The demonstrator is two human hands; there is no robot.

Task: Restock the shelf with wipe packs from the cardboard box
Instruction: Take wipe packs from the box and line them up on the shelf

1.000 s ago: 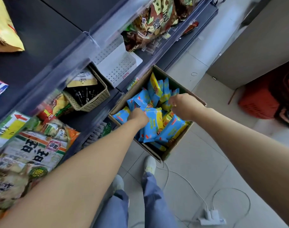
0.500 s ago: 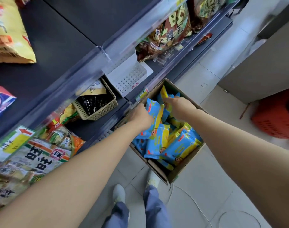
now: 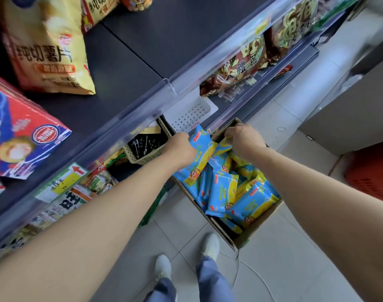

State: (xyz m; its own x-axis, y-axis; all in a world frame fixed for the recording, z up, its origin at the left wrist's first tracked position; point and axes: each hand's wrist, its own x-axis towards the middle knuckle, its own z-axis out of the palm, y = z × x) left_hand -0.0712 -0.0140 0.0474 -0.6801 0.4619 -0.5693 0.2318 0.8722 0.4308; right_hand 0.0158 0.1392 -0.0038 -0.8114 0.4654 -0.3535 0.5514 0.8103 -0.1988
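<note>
A cardboard box [image 3: 254, 228] stands on the tiled floor beside the shelf, full of several blue and yellow wipe packs [image 3: 248, 203]. My left hand [image 3: 180, 149] grips one blue wipe pack [image 3: 200, 151] lifted above the box, close to the lower shelf's edge. My right hand [image 3: 244, 137] pinches the top of a second pack [image 3: 223, 146] at the box's far end. The dark shelf [image 3: 142, 55] rises on the left with clear plastic front rails.
A beige basket [image 3: 147, 148] and a white perforated tray [image 3: 189, 115] sit on the lower shelf near my hands. Snack bags [image 3: 49, 44] fill the shelves. A red basket [image 3: 373, 171] stands at right. A white cable [image 3: 253, 271] lies by my shoes.
Both hands have risen out of the box toward the shelf, each carrying a pack. My view has tilted up, showing more of the upper shelf.
</note>
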